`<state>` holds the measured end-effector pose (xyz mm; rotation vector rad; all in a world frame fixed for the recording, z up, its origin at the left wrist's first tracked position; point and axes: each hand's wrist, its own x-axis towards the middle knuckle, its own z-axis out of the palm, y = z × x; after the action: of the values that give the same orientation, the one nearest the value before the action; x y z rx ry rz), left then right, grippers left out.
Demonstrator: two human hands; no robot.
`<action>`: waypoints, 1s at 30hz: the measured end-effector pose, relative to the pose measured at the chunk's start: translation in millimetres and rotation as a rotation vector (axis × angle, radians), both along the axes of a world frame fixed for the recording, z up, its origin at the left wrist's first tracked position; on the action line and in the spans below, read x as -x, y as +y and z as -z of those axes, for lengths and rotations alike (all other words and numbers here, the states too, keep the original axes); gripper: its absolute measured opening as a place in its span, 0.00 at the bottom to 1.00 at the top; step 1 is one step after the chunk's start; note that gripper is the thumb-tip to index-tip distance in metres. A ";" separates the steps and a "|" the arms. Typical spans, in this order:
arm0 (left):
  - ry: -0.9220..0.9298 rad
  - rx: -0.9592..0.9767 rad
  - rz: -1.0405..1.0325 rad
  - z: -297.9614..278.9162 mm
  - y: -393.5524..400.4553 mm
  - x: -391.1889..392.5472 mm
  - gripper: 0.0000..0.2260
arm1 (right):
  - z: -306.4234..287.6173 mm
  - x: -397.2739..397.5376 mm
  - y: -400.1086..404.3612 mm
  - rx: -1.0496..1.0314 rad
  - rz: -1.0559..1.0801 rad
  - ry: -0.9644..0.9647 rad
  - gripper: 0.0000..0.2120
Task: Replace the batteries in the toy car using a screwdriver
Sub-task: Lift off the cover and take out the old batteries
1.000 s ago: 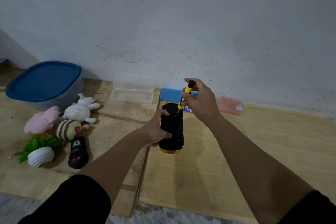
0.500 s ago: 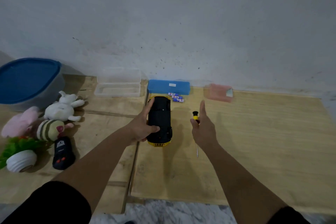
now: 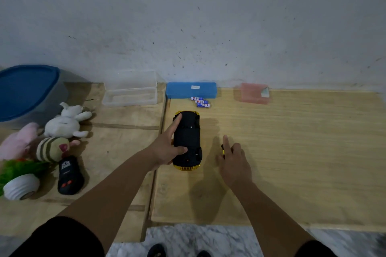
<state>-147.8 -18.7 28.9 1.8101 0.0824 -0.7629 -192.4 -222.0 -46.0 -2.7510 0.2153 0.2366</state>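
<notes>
Head view is showing the toy car (image 3: pixel 187 141) lying upside down at centre frame on the tabletop (image 3: pixel 302 152), black underside up. A second ago I was seeing it tipped up with the screwdriver (image 3: pixel 222 149) working at it; now the left hand (image 3: pixel 167 150) is pinning it flat, fingers straight along its side, thumb on the underside. The right hand (image 3: pixel 235 162) is resting just right of the car with fingers relaxed, the screwdriver lying under it, released I judge. That is suggesting the screw step is ending and the cover comes next. Three batteries (image 3: pixel 200 102) are waiting above the car, beside a blue case (image 3: pixel 191 89); their labels are too small to read.
</notes>
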 end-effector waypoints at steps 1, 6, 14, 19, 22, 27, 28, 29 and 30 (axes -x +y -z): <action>-0.001 0.009 0.000 -0.4 -0.9 0.3 0.41 | -2.8 -2.9 -0.1 -0.006 0.000 -0.099 0.27; -0.022 0.036 -0.009 -4.0 -6.1 0.9 0.41 | -33.5 -32.2 14.7 -0.221 -0.217 -0.537 0.19; -0.078 0.037 0.001 -10.5 -5.2 1.1 0.40 | -60.8 -52.0 46.8 -0.114 -0.359 -0.393 0.16; -0.078 0.019 -0.017 -8.8 0.8 -0.1 0.39 | -69.5 -56.5 53.8 -0.194 -0.362 -0.328 0.16; -0.079 0.000 -0.028 -7.7 3.6 0.4 0.39 | -75.4 -56.4 57.0 -0.274 -0.376 -0.316 0.14; -0.091 -0.038 -0.040 -7.9 8.0 2.7 0.39 | -85.4 -56.4 60.6 -0.483 -0.310 -0.208 0.13; -0.094 -0.054 -0.042 -7.9 9.4 4.0 0.40 | -88.6 -57.0 60.2 -0.549 -0.265 -0.210 0.14; -0.092 -0.060 -0.043 -7.5 11.2 5.4 0.40 | -91.6 -57.9 59.3 -0.610 -0.208 -0.215 0.14; -0.088 -0.053 -0.045 -6.2 13.6 6.7 0.40 | -94.7 -58.6 57.8 -0.659 -0.147 -0.219 0.14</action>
<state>-154.5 -5.1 35.0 1.8836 0.0868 -0.6540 -133.8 -164.3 48.7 -2.1127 -0.1111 0.0291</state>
